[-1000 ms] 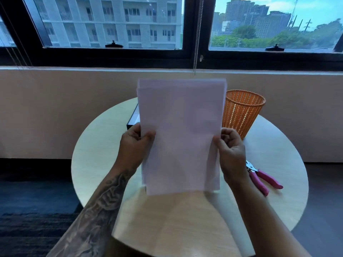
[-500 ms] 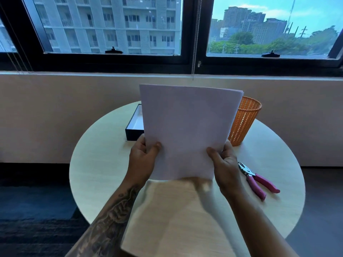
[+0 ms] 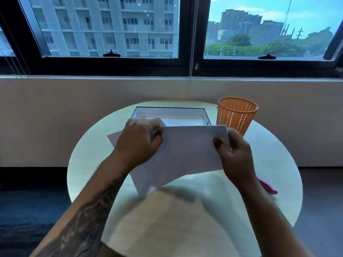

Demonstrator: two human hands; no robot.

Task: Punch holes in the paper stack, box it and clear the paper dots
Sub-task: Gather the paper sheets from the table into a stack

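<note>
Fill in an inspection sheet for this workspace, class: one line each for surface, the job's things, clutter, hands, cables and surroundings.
Surface: round pale wooden table, bare in front.
Job's things: paper stack held above the table, tilted; open box behind it, dark outside and white inside; orange mesh basket upright to the right of the box; hole punch, only its pink handles showing behind the right wrist.
Clutter: nothing seen; no paper dots visible.
Hands: left hand grips the stack's upper left edge; right hand grips its upper right corner.
Cables: none; only a beaded blind chain at the window.
Surroundings: wall with a dark-framed window, buildings and trees outside; dark floor.
</note>
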